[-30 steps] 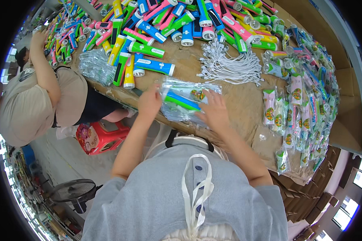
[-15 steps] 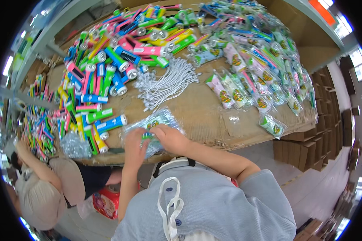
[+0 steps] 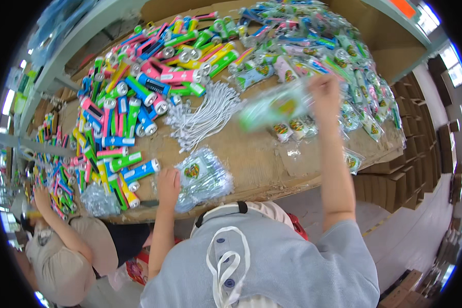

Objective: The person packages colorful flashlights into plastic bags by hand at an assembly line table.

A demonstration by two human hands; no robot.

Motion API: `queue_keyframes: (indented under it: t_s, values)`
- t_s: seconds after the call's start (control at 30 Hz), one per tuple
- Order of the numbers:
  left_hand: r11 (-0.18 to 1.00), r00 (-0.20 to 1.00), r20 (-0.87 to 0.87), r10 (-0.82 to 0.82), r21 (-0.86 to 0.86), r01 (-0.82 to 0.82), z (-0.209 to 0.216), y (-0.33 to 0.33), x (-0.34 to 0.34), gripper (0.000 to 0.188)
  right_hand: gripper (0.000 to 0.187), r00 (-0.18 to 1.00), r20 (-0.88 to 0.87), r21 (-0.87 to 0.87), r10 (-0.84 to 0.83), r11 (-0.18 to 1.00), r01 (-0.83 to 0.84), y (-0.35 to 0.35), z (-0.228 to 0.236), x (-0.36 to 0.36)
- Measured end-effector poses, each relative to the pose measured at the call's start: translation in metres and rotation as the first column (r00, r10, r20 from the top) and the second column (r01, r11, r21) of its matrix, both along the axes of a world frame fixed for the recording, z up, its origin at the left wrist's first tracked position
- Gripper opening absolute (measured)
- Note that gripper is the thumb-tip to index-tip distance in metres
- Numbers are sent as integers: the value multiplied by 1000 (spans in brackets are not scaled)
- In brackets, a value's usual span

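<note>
My right hand (image 3: 326, 91) is raised over the right of the table, closed on one end of a clear plastic bag (image 3: 277, 109) with a green and pale print. The bag is smeared by motion, and its contents cannot be made out. Below it lies a heap of bagged flashlights (image 3: 339, 66). Beside the left edge of a stack of clear printed bags (image 3: 203, 179), my left hand (image 3: 168, 186) rests low on the cardboard with its fingers out, holding nothing I can see. White cord loops (image 3: 205, 120) lie in a bundle beyond that stack.
Loose flashlights (image 3: 154, 84) in pink, green, blue and yellow pile across the left and back. A crumpled clear plastic bundle (image 3: 100, 199) sits near the front edge. At left, a co-worker (image 3: 66, 256) reaches to the table. Cardboard boxes (image 3: 390, 190) stand right of the table.
My right hand has swung from the bag stack up and right, carrying a bag. My left hand has dropped back to the stack's left edge, uncovering its printed top.
</note>
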State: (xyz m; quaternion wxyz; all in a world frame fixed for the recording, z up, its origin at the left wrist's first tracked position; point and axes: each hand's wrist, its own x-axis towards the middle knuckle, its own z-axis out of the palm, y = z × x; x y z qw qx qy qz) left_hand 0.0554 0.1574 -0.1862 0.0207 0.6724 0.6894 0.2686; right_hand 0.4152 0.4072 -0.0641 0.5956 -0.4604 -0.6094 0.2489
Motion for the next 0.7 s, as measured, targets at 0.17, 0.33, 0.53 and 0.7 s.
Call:
queue_keyframes:
  t_s: [0.17, 0.33, 0.53, 0.7]
  values:
    - [989, 999, 12, 51, -139, -49, -33, -14, -10, 32, 19, 704, 530, 287, -473, 881, 376, 112, -17, 136]
    - [950, 973, 31, 230, -223, -217, -39, -17, -5, 40, 22, 842, 505, 87, -189, 982, 169, 74, -57, 26]
    - [951, 982, 28, 188, -256, -174, -58, -1, -16, 31, 28, 523, 559, -366, 643, 758, -541, -82, -103, -164]
    - [974, 970, 101, 220, -74, -213, -46, 6, -6, 29, 23, 371, 617, -297, 694, 642, -707, -125, -172, -238]
